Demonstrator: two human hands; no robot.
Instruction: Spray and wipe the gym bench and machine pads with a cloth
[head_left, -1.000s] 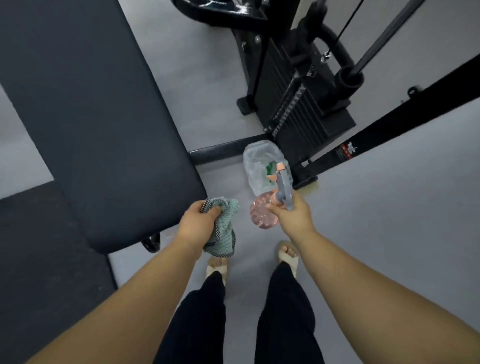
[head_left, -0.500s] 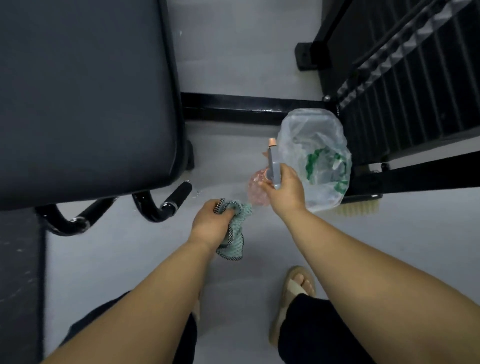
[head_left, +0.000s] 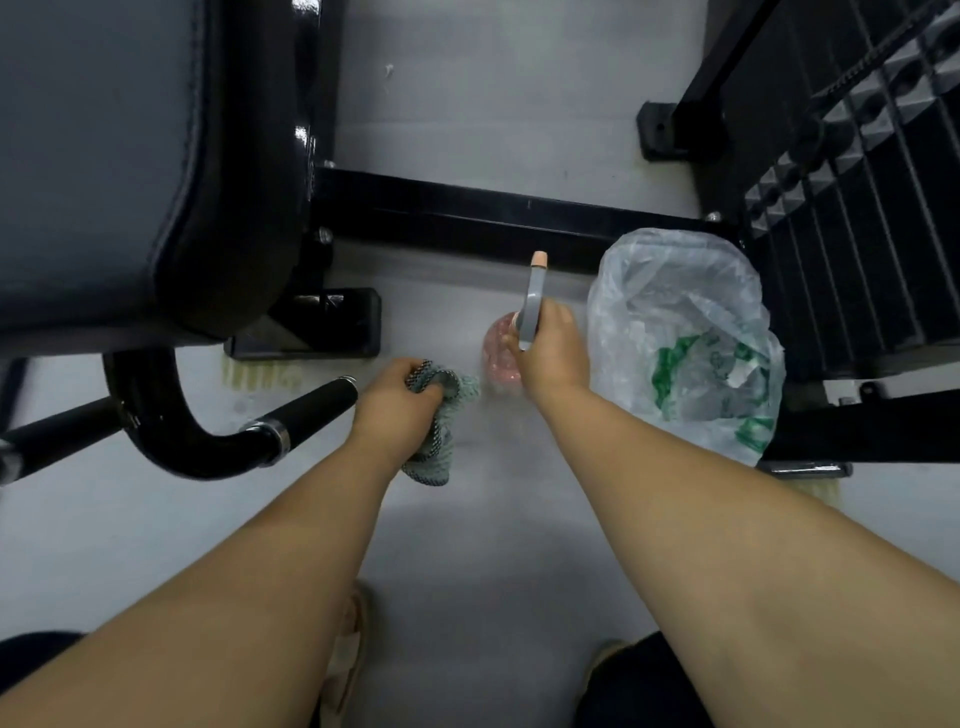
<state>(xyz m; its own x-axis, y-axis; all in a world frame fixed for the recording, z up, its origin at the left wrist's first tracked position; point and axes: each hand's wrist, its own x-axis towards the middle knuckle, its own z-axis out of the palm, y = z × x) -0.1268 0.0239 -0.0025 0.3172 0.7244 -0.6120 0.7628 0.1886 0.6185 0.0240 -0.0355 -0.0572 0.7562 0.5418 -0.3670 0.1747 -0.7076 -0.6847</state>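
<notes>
Holding gear low mid-frame, likely pre-spray: left hand (head_left: 397, 402) balls up cloth (head_left: 441, 415), right hand (head_left: 550, 351) wraps spray bottle (head_left: 501, 348) with nozzle up-frame, bench pad (head_left: 130, 156) upper left

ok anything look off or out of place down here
A crumpled clear plastic bag sits on the floor beside the weight stack, and yellowish streaks stain the floor beside the bench base plate. Nothing looks spilled or broken.

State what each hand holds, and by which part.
Left hand grips the bunched cloth at its top; right hand grips the spray bottle by its head.
</notes>
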